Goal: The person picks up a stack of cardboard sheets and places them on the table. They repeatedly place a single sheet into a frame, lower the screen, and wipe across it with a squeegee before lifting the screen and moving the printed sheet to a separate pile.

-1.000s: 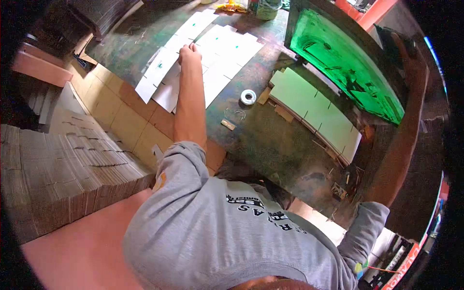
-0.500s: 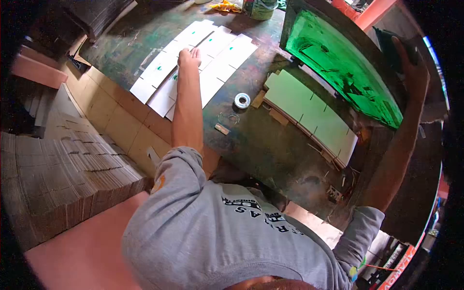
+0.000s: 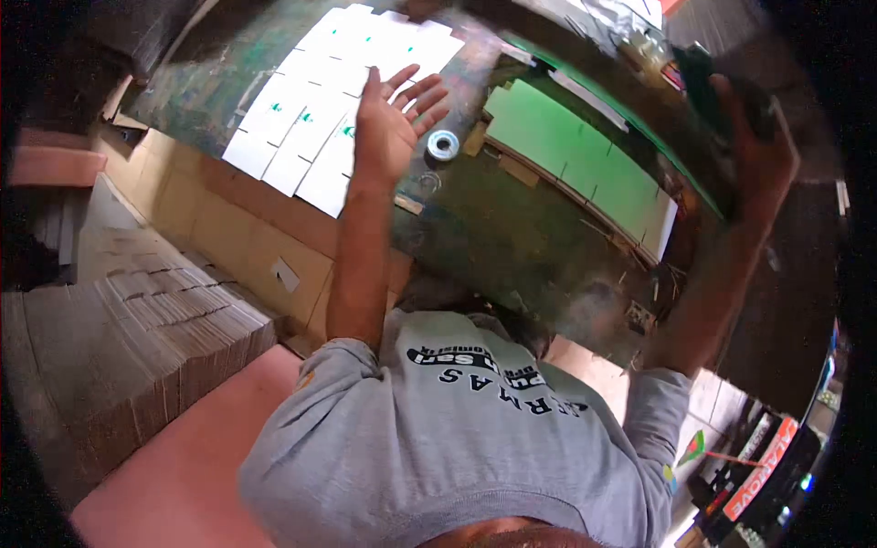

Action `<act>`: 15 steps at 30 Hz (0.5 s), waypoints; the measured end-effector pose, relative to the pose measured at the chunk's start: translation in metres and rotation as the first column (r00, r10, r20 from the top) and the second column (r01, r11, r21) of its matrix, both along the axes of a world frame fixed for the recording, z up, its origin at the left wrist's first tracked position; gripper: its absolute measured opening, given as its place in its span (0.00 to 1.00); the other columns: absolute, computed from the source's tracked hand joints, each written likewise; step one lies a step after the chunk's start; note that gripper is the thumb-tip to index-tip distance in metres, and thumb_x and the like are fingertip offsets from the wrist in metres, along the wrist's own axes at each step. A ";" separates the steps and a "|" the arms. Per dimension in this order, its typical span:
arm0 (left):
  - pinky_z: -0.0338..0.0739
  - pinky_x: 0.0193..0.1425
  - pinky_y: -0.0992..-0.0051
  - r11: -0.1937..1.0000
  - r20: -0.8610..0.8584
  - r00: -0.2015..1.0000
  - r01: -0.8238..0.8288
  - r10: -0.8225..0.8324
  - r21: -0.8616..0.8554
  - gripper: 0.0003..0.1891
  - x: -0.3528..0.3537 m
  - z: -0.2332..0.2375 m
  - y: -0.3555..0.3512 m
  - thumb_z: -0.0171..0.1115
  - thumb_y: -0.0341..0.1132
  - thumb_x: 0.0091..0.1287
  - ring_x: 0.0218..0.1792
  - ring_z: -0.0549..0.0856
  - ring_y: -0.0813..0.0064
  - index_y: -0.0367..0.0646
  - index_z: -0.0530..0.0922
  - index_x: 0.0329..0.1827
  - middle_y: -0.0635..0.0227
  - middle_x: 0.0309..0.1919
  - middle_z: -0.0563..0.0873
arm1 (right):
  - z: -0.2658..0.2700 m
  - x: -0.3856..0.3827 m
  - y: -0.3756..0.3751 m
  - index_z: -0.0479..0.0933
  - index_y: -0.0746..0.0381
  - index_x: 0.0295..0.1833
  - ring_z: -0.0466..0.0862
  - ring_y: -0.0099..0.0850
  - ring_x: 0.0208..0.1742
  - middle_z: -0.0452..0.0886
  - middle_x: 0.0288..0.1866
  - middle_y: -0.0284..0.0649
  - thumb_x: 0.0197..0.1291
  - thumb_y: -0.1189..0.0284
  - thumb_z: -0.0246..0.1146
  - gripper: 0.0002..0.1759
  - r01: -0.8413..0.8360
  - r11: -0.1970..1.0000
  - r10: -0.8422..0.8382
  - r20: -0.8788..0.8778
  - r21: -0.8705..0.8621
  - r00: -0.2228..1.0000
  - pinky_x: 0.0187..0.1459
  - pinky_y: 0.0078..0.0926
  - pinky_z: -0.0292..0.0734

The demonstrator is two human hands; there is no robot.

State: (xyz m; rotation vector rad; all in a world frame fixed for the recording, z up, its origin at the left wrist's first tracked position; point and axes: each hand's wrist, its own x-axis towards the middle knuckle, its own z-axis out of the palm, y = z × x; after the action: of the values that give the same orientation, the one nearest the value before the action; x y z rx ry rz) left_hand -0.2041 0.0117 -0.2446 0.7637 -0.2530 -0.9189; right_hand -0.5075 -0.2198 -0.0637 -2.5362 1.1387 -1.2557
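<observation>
My left hand (image 3: 397, 123) is raised palm up with its fingers spread, holding nothing. It overlaps the edge of the white die-cut card sheets (image 3: 297, 119), which lie in rows and bear small green prints. At the right, my right hand (image 3: 763, 151) is curled round a dark squeegee (image 3: 699, 91), blurred and partly hidden. Beside that hand, a green-meshed screen frame (image 3: 671, 164) shows almost edge-on. In front of the frame, a slotted card (image 3: 575, 160) lies on a raised board, tinted green.
A tape roll (image 3: 443, 145) and a small pale block (image 3: 408, 204) lie on the stained dark table (image 3: 502, 247) between the white sheets and the board. Stacked cardboard (image 3: 183, 342) stands at the lower left, beside a pink surface (image 3: 183, 443).
My left hand has come back from the white sheets toward me and opened. The green screen has swung from showing its face to nearly edge-on. My view has shifted too.
</observation>
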 end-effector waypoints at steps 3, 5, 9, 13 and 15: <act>0.75 0.65 0.53 0.979 -0.102 0.978 0.171 -0.182 -0.114 0.47 0.002 0.023 0.011 0.42 0.70 0.71 0.61 0.77 0.50 0.30 0.58 0.74 0.42 0.64 0.73 | -0.047 -0.003 0.066 0.83 0.61 0.38 0.80 0.23 0.32 0.85 0.33 0.33 0.49 0.56 0.80 0.21 -0.030 0.998 0.032 0.026 -0.059 0.999 0.38 0.25 0.78; 0.72 0.67 0.54 0.965 0.007 0.968 0.250 -0.252 0.080 0.51 0.010 0.028 0.023 0.40 0.74 0.69 0.65 0.74 0.49 0.30 0.57 0.75 0.42 0.68 0.71 | -0.080 -0.009 0.092 0.81 0.62 0.32 0.78 0.26 0.26 0.83 0.27 0.35 0.47 0.56 0.81 0.22 -0.083 0.994 0.085 0.030 -0.074 0.996 0.33 0.26 0.78; 0.61 0.74 0.57 0.751 0.303 0.855 0.142 -0.421 0.644 0.53 -0.011 0.005 0.036 0.40 0.76 0.67 0.69 0.70 0.50 0.30 0.62 0.74 0.43 0.70 0.69 | -0.113 -0.022 0.087 0.81 0.61 0.33 0.83 0.32 0.27 0.83 0.27 0.39 0.48 0.52 0.79 0.23 -0.104 0.986 0.103 0.010 0.128 0.995 0.32 0.30 0.78; 0.61 0.71 0.61 0.692 0.569 0.669 -0.112 -0.478 0.713 0.46 -0.023 -0.015 0.018 0.43 0.73 0.69 0.65 0.74 0.53 0.32 0.74 0.65 0.45 0.60 0.77 | -0.139 -0.035 0.010 0.83 0.57 0.38 0.87 0.38 0.35 0.85 0.33 0.39 0.55 0.42 0.70 0.27 -0.081 0.996 0.090 -0.226 0.048 0.970 0.38 0.38 0.81; 0.70 0.65 0.63 0.645 0.593 0.648 -0.201 -0.477 0.738 0.41 -0.034 -0.021 0.009 0.44 0.68 0.72 0.58 0.80 0.54 0.33 0.78 0.59 0.47 0.50 0.84 | -0.156 -0.046 -0.032 0.83 0.57 0.40 0.87 0.40 0.37 0.85 0.34 0.41 0.55 0.40 0.68 0.28 -0.076 0.997 0.073 -0.309 0.003 0.948 0.40 0.39 0.82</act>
State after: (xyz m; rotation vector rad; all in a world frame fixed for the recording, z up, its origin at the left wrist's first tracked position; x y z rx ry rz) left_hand -0.2384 0.0205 -0.2659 1.9850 -0.7109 -0.8000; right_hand -0.5536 -0.2521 -0.2198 -2.8251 1.0753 -0.8672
